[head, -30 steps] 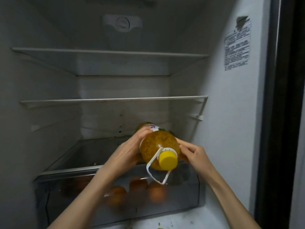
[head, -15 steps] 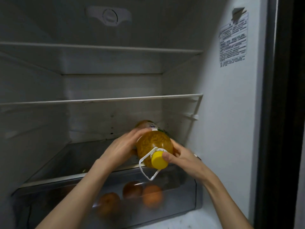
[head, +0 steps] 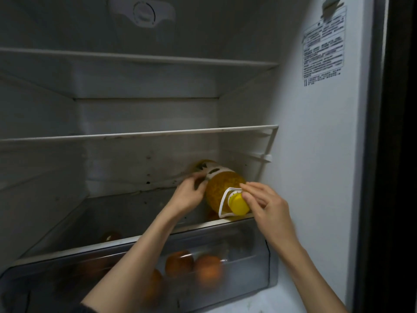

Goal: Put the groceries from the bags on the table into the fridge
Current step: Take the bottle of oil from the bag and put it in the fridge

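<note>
Head view. A clear plastic bottle of yellow-orange liquid (head: 222, 188), with a yellow screw cap (head: 238, 204) and a white loop handle (head: 223, 203), lies on its side at the right end of the glass shelf (head: 126, 213) above the crisper drawer, cap toward the front edge, base toward the rear wall of the white fridge interior (head: 316, 154). The left hand (head: 188, 196) cups the bottle's left flank, fingers curled against the label band. The right hand (head: 267, 205) is partly open, its fingers bent over the cap and the top of the handle, touching both; whether they pinch the cap cannot be told. Below the shelf, the translucent crisper drawer (head: 248, 267) holds several round orange fruits (head: 207, 268). A printed label (head: 323, 45) sits high on the right inner wall.
</note>
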Tool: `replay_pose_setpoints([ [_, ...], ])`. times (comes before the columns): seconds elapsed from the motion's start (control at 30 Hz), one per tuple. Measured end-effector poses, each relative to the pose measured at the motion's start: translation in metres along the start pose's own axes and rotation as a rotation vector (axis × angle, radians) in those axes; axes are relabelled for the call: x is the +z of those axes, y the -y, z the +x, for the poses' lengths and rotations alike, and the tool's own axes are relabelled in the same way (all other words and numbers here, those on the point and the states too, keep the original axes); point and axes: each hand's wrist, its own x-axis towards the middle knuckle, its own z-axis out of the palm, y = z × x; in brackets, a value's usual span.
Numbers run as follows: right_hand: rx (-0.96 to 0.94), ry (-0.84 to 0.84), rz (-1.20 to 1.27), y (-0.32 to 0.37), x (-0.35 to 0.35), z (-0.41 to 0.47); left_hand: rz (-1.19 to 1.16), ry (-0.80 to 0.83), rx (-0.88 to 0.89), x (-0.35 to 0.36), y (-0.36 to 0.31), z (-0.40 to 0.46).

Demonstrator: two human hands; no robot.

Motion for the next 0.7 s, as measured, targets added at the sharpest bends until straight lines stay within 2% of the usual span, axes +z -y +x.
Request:
replay_pose_setpoints([
  [0.1, 0.063, 0.010, -0.107, 0.002, -0.009, 0.006, -0.064, 0.105, -0.026, 0.005, -0.009, 0.003],
  [0.27, 0.106, 0.241, -0.139, 0.007, -0.016, -0.002, -0.147, 0.317, -0.032, -0.002, -0.021, 0.002],
  [0.37, 0.105, 0.238, -0.252, 0.004, -0.015, 0.001, -0.136, 0.376, -0.053, -0.005, -0.022, -0.002],
  [0.5, 0.116, 0.190, -0.257, 0.003, -0.012, 0.001, -0.133, 0.341, -0.051, 0.000, -0.019, -0.003],
  [0.7, 0.211, 0.129, -0.272, 0.001, -0.007, 0.009, -0.064, 0.105, -0.082, 0.024, -0.025, 0.006],
])
